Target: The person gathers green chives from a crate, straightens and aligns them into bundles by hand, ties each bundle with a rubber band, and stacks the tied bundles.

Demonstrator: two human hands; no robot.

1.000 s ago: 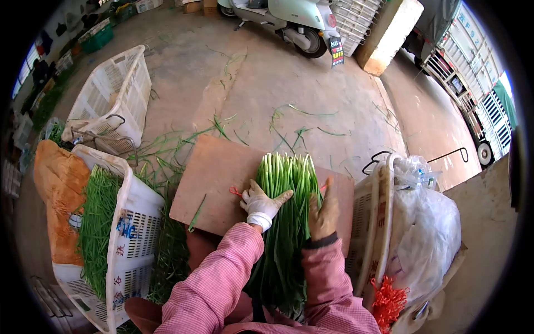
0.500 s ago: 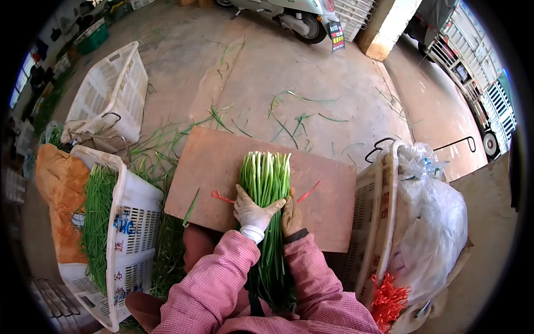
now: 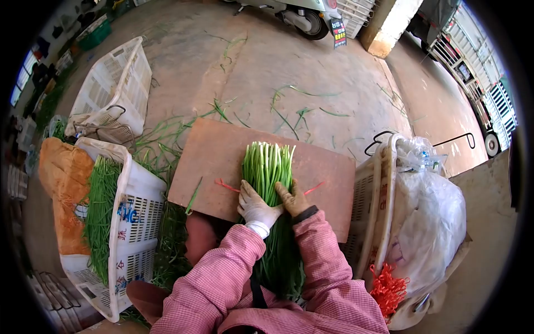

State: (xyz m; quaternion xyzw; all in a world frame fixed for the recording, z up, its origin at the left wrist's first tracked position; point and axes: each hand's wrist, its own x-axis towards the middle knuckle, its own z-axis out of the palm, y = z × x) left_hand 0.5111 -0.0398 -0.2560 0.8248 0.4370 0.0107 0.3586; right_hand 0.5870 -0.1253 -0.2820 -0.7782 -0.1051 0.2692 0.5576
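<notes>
A bundle of long green stalks with pale ends (image 3: 268, 167) lies on a brown board (image 3: 214, 150), its leaves hanging toward my body. My gloved left hand (image 3: 257, 206) is wrapped round the bundle's left side, thumb across the stalks. On the right side, my gloved right hand (image 3: 293, 198) presses against the bundle, its fingers partly hidden. A red tie (image 3: 227, 186) runs under the bundle, and its other end shows to the right of my right hand. One loose green leaf (image 3: 194, 195) rests at the board's left edge.
At the left stands a white crate (image 3: 139, 222) of green stalks with an orange cloth (image 3: 64, 189). Another white crate (image 3: 136, 83) is behind it. Right of the board are a crate with plastic bags (image 3: 425, 222) and red ties (image 3: 388, 289). A scooter (image 3: 306, 19) stands ahead.
My right hand has come in from the right and closed against the bundle. The bundle shifted left and drew narrower between my hands, and the red tie's ends now show on both sides.
</notes>
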